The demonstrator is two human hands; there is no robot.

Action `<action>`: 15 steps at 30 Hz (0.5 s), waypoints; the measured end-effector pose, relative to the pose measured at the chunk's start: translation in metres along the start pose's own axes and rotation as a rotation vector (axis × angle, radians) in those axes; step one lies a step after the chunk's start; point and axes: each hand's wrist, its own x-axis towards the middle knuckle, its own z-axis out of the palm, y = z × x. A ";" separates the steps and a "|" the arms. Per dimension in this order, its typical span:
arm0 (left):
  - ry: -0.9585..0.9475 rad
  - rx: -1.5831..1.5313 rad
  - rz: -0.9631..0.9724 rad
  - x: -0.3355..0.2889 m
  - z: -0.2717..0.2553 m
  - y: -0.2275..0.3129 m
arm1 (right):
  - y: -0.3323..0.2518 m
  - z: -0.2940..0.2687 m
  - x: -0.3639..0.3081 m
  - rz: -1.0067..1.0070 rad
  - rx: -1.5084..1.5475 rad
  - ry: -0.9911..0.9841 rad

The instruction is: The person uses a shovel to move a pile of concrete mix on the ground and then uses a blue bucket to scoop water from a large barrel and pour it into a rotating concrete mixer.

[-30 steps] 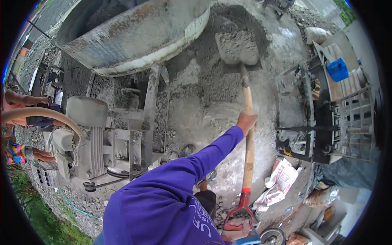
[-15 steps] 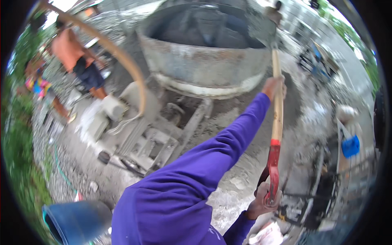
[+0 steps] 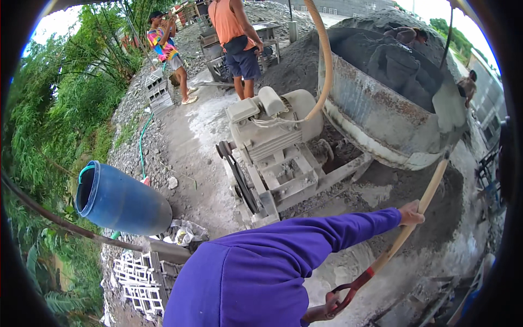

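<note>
A long-handled shovel [image 3: 411, 231] slants up to the right, with a wooden shaft and a red D-shaped grip. My left hand [image 3: 411, 213] wraps round the middle of its shaft, the purple-sleeved arm stretched across. At the lower end, my right hand [image 3: 331, 304] is closed on the grip, partly hidden by it. The grey-coated shovel blade [image 3: 450, 120] is up against the right side of a round metal mixer pan [image 3: 376, 103]; whether it touches the rim I cannot tell. Dark grey mix [image 3: 376, 62] lies in the pan.
A dusty motor [image 3: 283, 128] and belt [image 3: 239, 177] sit left of the pan, under a hanging corrugated hose [image 3: 327, 60]. A blue barrel [image 3: 128, 199] lies tilted near hollow blocks [image 3: 139, 278]. Two people [image 3: 234, 43] [image 3: 168, 46] stand beyond; others are behind and right of the pan.
The view has swung left, so pan and motor sit farther right. The shovel has gone from nearly upright to slanting, its blade now at the pan's right side. Both hands keep their hold.
</note>
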 end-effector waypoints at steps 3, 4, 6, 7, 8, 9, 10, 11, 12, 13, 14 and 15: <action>-0.008 0.076 0.076 -0.027 -0.021 -0.058 | 0.019 -0.031 -0.045 0.262 0.291 -0.069; -0.037 -0.098 -0.051 -0.040 0.002 -0.072 | 0.031 -0.052 -0.054 0.339 0.337 -0.010; -0.083 -0.510 -0.318 -0.066 0.048 -0.100 | 0.047 -0.098 -0.074 0.461 0.400 0.168; -0.086 -0.688 -0.557 -0.078 0.075 -0.113 | 0.050 -0.120 -0.088 0.486 0.401 0.279; 0.016 -0.635 -0.640 -0.089 0.084 -0.137 | 0.046 -0.128 -0.094 0.573 0.437 0.321; 0.080 -0.560 -0.729 -0.101 0.086 -0.165 | 0.064 -0.147 -0.104 0.565 0.427 0.347; 0.112 -0.512 -0.794 -0.118 0.089 -0.197 | 0.082 -0.166 -0.117 0.562 0.420 0.369; 0.150 -0.482 -0.887 -0.141 0.097 -0.230 | 0.082 -0.176 -0.132 0.591 0.264 0.468; 0.185 -0.436 -0.964 -0.165 0.098 -0.267 | 0.079 -0.178 -0.143 0.610 0.252 0.524; 0.178 -0.431 -1.039 -0.189 0.089 -0.304 | 0.072 -0.176 -0.151 0.646 0.212 0.517; 0.173 -0.387 -1.172 -0.221 0.097 -0.327 | 0.071 -0.179 -0.163 0.672 0.159 0.546; 0.176 -0.320 -1.212 -0.247 0.088 -0.357 | 0.084 -0.181 -0.179 0.831 0.243 0.745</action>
